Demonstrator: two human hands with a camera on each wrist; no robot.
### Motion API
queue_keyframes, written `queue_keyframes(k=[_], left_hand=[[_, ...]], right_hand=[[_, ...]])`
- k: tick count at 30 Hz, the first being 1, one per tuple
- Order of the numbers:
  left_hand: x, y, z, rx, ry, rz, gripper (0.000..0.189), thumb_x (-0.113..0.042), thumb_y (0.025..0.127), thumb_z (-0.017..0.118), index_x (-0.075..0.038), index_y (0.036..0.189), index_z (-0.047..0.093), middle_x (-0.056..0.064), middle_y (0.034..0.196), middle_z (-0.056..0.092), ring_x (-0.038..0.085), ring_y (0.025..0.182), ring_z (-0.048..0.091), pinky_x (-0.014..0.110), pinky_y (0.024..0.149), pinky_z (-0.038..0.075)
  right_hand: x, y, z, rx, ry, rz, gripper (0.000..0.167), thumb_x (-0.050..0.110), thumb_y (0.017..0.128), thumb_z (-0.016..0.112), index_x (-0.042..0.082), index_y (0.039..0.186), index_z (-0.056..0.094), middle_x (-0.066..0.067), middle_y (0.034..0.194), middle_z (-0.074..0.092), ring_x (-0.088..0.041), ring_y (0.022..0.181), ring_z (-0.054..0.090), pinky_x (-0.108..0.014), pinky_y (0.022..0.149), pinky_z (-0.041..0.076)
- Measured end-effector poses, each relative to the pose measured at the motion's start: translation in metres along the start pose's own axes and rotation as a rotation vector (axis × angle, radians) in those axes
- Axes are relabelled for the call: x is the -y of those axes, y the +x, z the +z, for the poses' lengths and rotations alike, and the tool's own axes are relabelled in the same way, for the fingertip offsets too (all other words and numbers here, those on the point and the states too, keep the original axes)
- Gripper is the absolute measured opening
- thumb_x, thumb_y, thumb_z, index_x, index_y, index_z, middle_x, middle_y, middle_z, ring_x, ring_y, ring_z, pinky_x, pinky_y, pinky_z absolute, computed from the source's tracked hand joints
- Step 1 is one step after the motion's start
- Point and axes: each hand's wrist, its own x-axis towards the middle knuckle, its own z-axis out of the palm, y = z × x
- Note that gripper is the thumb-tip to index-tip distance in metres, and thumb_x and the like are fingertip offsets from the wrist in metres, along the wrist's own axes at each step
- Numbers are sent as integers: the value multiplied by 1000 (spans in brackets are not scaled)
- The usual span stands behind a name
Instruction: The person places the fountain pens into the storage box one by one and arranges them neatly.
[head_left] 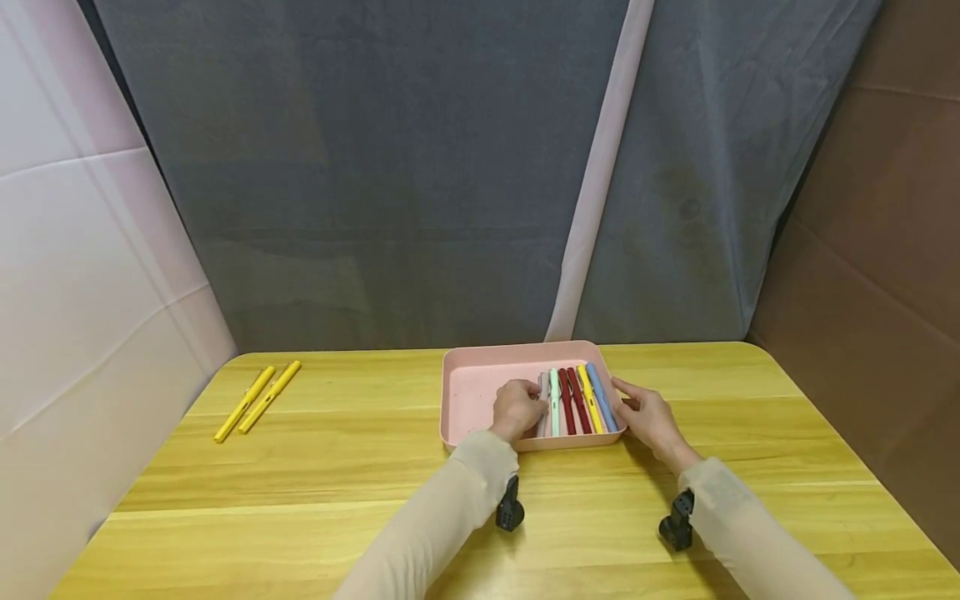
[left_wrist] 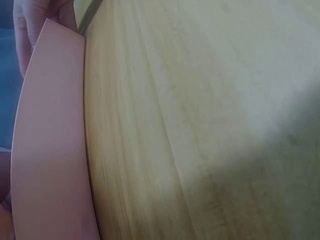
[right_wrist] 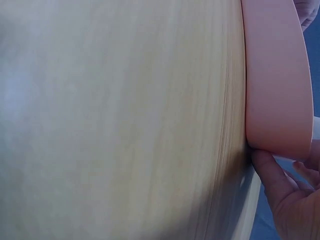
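A shallow pink tray (head_left: 480, 356) lies on the table, with a row of pens in its right half. From left to right they are a grey pen (head_left: 544, 385), a mint-green pen (head_left: 554, 400), two dark red pens (head_left: 567, 404), a yellow pen (head_left: 589, 400) and a blue pen (head_left: 601, 396). My left hand (head_left: 516, 409) reaches over the tray's front wall and holds the grey pen at the row's left end; its thumb is hidden. Outside the tray's right end, my right hand (head_left: 651, 422) touches the wall with its fingertips, the thumb (right_wrist: 270, 172) low at the corner.
Two yellow pens (head_left: 245, 404) lie side by side at the table's far left. The wooden table (head_left: 337, 475) ends at a grey curtain (head_left: 420, 183) behind. A white panel (head_left: 90, 225) stands left and a brown one (head_left: 870, 217) right.
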Motion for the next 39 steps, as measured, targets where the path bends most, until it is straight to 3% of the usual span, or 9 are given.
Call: queue_keyframes(k=[13, 25, 39], left_hand=[[0, 2, 5, -15, 44, -9, 25, -17, 81, 73, -3, 101, 68, 8, 95, 63, 17, 81, 56, 30, 76, 50], [0, 0, 7, 1, 61, -5, 26, -19, 81, 73, -3, 100, 65, 7, 92, 54, 18, 82, 50, 30, 74, 46], [0, 1, 6, 8, 87, 15, 30, -21, 81, 74, -3, 103, 65, 8, 93, 54, 19, 82, 49, 33, 77, 45]], right_hand=[[0, -1, 0, 17, 22, 13, 50, 6, 97, 46, 8, 146, 32, -27, 145, 33, -40, 126, 44, -43, 92, 48], [-2, 1, 1, 11, 24, 26, 51, 6, 98, 46, 9, 146, 31, -25, 146, 33, -38, 126, 44, -43, 94, 46], [-3, 2, 0, 10, 27, 31, 52, 6, 98, 46, 9, 147, 31, -25, 147, 32, -39, 126, 44, -44, 93, 45]])
